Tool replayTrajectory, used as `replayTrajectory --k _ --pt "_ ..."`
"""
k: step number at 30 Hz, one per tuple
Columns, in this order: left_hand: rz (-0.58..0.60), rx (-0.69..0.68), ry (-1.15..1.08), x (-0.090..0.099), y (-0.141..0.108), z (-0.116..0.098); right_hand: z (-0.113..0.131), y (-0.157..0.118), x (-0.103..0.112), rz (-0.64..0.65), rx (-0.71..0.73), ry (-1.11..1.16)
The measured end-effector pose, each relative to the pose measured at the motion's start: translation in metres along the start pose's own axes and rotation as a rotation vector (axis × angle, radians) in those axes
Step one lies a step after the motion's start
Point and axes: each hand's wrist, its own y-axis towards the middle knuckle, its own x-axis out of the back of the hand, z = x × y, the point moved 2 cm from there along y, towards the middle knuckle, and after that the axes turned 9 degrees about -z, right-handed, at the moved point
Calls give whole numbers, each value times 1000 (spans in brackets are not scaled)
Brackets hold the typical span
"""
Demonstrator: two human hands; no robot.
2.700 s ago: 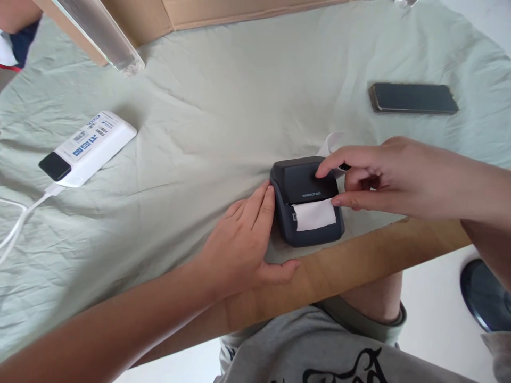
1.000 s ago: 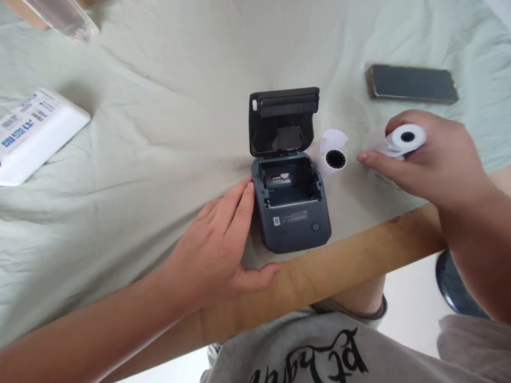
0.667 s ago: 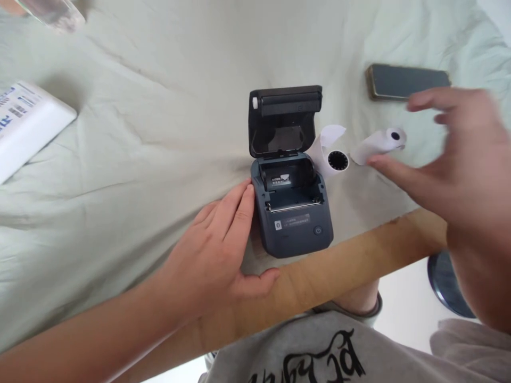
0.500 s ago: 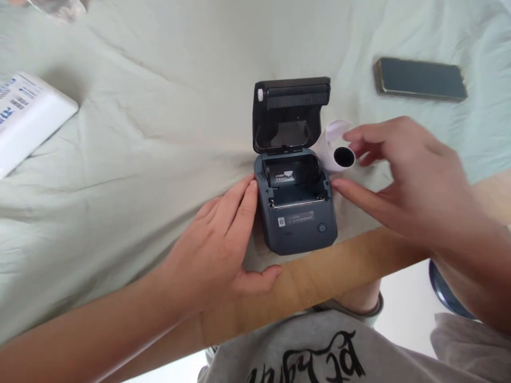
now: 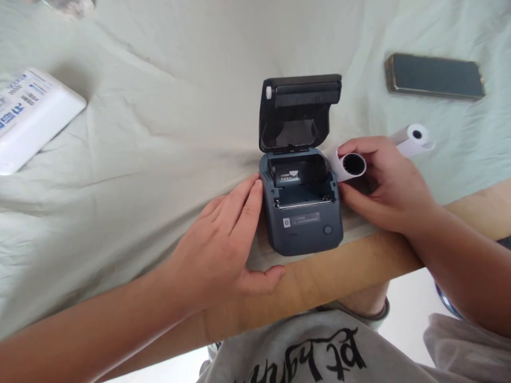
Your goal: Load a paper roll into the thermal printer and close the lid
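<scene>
A dark blue-grey label printer stands on the cloth with its black lid raised and its paper bay exposed. My left hand rests against the printer's left side, fingers extended, thumb apart, holding nothing. Beside the printer's right edge, my right hand has its thumb and fingers around a white paper roll with a dark hollow core. Behind that hand lies a second white roll, its near end hidden by the hand.
A phone lies at the upper right. The white box with blue print sits at the left. A clear plastic item is cut off at the top left. The wooden edge runs along the front.
My right hand has closed in around the paper roll beside the printer. The second roll, hidden before, now shows behind it. The whole view has shifted slightly.
</scene>
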Motion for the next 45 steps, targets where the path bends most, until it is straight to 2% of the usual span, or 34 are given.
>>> replayTrajectory --k 5,9,13,16,21,24,27,30,33,38,45 --pt "-17 -26 15 0 1 0 0 -4 0 -84 84 -33" --pt "-17 -29 21 -1 2 -1 -1 -4 0 -40 46 -3" --pt "-21 -33 33 -1 3 0 -1 -6 0 -125 78 -30" --pt "-21 -33 32 -2 2 0 -7 -7 -4 -124 45 -23" --pt "-23 -21 37 -2 0 1 -13 -5 -8 -144 137 16" --pt "-23 -27 35 -2 -1 1 -3 -4 1 -151 105 63" --pt "-31 -44 20 -3 -2 3 20 1 19 -192 94 56" --pt "-36 -52 2 -4 -3 6 43 12 29 -183 179 -19" --pt "-44 -56 -11 -5 -4 8 53 26 25 -124 256 -91" --pt "-59 -52 -22 -7 -5 7 44 40 13 -114 326 -198" --pt "-66 -64 12 -5 -5 4 33 34 11 -115 425 -286"
